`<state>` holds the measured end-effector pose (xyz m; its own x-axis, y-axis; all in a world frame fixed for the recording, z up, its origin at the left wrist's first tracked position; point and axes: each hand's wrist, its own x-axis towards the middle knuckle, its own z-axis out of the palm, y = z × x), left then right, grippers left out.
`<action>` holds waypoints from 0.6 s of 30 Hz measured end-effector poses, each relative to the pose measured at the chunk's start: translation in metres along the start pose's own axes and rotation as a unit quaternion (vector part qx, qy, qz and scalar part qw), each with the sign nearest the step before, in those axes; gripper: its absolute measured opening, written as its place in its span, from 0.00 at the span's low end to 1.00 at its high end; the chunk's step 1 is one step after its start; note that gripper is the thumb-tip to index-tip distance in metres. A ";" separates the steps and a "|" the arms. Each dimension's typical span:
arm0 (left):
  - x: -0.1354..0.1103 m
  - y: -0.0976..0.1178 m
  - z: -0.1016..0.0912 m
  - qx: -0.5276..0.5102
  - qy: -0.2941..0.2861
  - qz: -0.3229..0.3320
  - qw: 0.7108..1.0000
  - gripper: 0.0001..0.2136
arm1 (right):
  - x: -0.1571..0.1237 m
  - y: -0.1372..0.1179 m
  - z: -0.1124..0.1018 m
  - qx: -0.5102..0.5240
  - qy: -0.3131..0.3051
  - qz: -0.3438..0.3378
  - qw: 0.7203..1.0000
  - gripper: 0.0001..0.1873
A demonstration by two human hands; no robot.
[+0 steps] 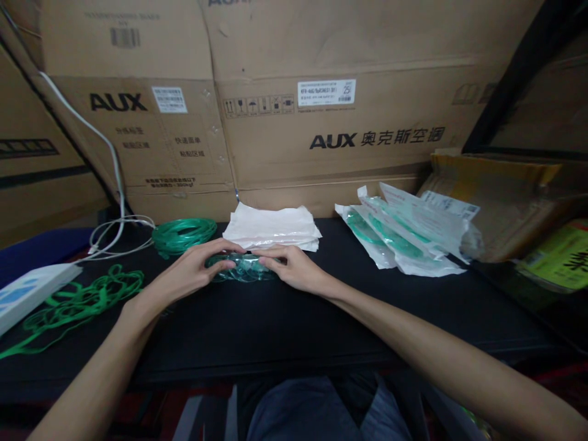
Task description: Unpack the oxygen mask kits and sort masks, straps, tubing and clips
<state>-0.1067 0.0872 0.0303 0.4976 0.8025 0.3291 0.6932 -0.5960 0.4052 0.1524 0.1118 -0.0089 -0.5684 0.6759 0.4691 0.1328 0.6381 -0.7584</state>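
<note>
Both of my hands rest on a clear green plastic mask with tubing [241, 269] lying on the black table [285, 324]. My left hand [195, 269] curls its fingers over the mask's left end. My right hand [294, 266] grips the right end with fingers pressed together. Just behind the mask lies a stack of empty white-and-clear pouches [273, 228].
A coil of green tubing [184, 236] lies at the back left, loose green straps [78, 303] and a white box [27, 291] at the far left, beside a white cable [114, 236]. Sealed packets with green contents [404, 229] lie at the right. Cardboard boxes [321, 104] wall the back.
</note>
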 end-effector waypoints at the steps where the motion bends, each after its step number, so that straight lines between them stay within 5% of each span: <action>1: 0.000 -0.001 0.000 -0.002 0.001 0.003 1.000 0.18 | -0.001 0.000 0.000 -0.004 0.000 -0.002 1.000 0.16; 13: -0.001 0.000 0.002 0.010 0.009 0.017 1.000 0.19 | -0.008 -0.003 0.001 -0.140 -0.032 -0.074 0.987 0.28; 18: -0.001 -0.008 0.003 0.026 0.030 0.039 0.998 0.18 | -0.008 -0.007 -0.001 -0.203 0.005 -0.073 0.977 0.28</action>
<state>-0.1110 0.0916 0.0240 0.5211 0.7493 0.4088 0.6798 -0.6539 0.3320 0.1570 0.1022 -0.0073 -0.5979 0.5683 0.5653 0.3618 0.8206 -0.4423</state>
